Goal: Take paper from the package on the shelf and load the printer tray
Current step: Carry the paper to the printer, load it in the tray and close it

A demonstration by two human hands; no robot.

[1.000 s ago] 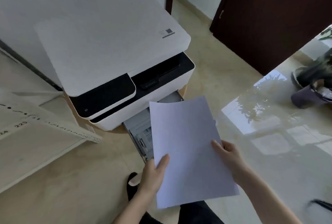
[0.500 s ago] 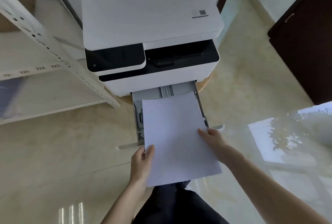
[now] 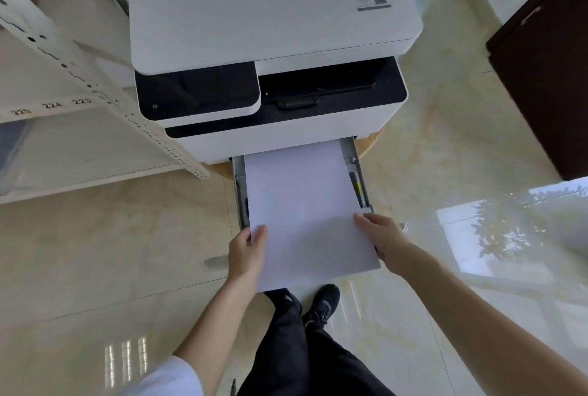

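Paper (image 3: 302,205) is lying over the open tray (image 3: 356,166) at the foot of the printer (image 3: 270,30), its far edge reaching in under the printer's front at 12 o'clock while its near end is overhanging the tray toward 6 o'clock. By my reading, the fetching is finished and the loading is about half done: the stack is not yet sitting flat between the tray walls, and the tray is standing pulled out. Floor (image 3: 111,252) is lying open at 3 and 9 o'clock, with the shelf (image 3: 79,103) off at 10 o'clock, well apart. The tray's right wall is showing a narrow gap beside the sheets; the left wall is just beside them. The left hand (image 3: 246,255) is pinching the paper's left edge, thumb on top. The right hand (image 3: 381,243) is gripping the right edge, fingers curled.
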